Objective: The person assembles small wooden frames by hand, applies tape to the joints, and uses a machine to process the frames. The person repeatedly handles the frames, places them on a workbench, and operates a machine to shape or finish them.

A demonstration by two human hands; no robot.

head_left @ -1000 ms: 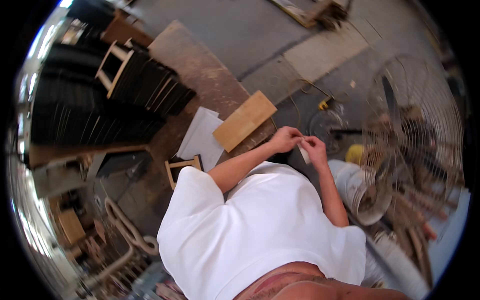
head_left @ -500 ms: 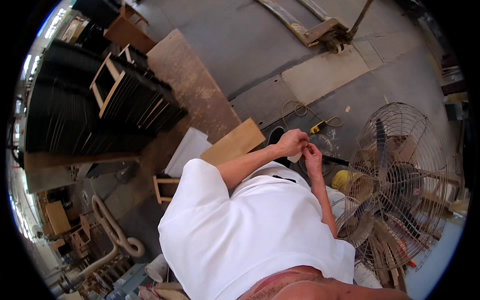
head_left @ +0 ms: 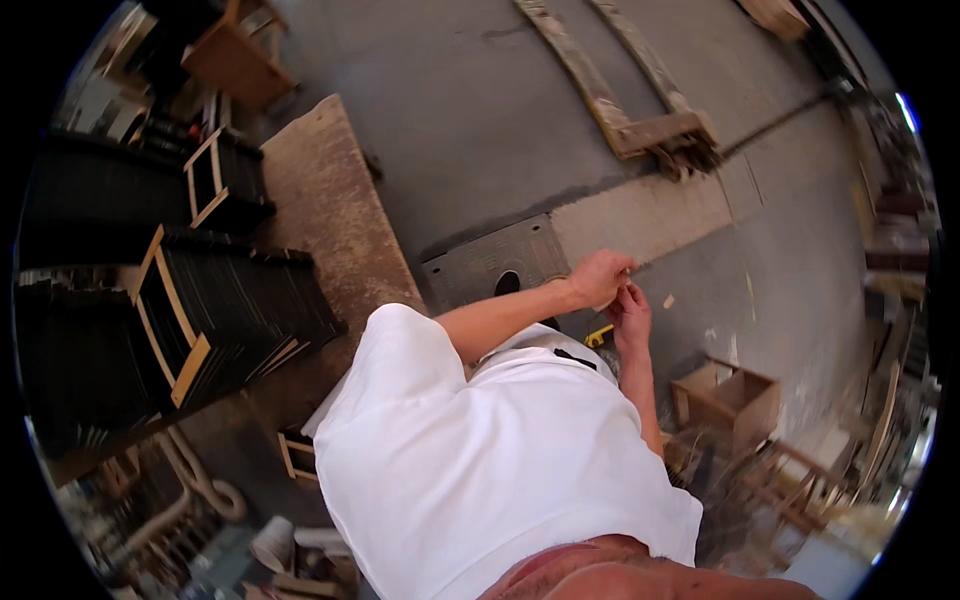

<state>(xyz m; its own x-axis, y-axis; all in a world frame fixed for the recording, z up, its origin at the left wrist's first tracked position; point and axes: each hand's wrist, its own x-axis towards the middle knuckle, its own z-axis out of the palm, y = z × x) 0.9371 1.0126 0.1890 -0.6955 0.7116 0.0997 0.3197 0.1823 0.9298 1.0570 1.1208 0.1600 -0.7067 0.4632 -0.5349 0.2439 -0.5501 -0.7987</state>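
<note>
Some marks can be spotted on the floor plate [head_left: 472,262], but they're too blurry to be read. Compared with a second ago, the board's been lost from view, and a box [head_left: 740,400] can now be seen at right. The left hand [head_left: 598,279] and right hand [head_left: 630,318] are held fingertips together; whether anything's pinched can't be told. The white slip seen there earlier can't be made out. The yellow plug [head_left: 598,336] is partly hidden.
</note>
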